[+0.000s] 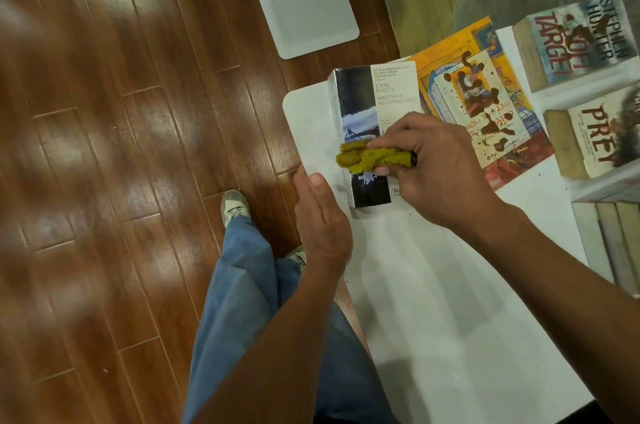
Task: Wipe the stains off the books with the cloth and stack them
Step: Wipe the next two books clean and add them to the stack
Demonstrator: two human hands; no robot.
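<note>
a: where is the cloth?

b: a crumpled yellow cloth (375, 157) is gripped in the right hand (436, 167), pressed on the paperback (375, 132) at frame centre, likely scrubbing its cover.

a: and the left hand (320, 215)?

b: flat, fingers straight, resting on the white table (433, 319) edge, probably bracing. stained books (485, 101) wait at upper right, unstacked.

Table (450, 319) bare near the body, room to pass. Far side blocked: stained book (485, 111), two paperbacks (581, 38) on the rt.
</note>
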